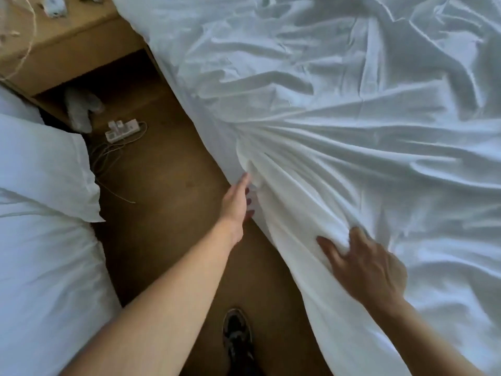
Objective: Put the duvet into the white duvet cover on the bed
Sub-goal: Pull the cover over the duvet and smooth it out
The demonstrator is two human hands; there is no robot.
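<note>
We see the white duvet cover [352,118] spread across the bed at the right, the bed itself hidden beneath it. Its near edge runs on a long diagonal from the upper left down to the lower right and hangs over the side towards the floor [168,213]. The cloth is thin, smooth and slightly glossy, and it is heavily rumpled. Tight pleats fan out from one gathered point on the edge, spreading rightwards and up across the bed, while looser crumples fill the far half. We cannot tell the duvet apart from the cover. At the gathered point the left hand [238,202] grips the hanging edge, with its thumb pointing up along the cloth and its fingers curled in, nails showing. The right hand [363,270] lies palm down on the cover nearer to us, thumb and one finger splayed and pressing into a bunched fold. It is blurred, so we cannot tell whether it clutches the fabric or only presses it. Between the arms a dark shoe [238,337] stands on the brown, matte floor. Farther up the floor lies a white power strip [123,130] trailing thin cables, just beside a boxy wooden nightstand [81,42]. At the left a second bed [40,267] in white linen carries a plump pillow [40,164].
</note>
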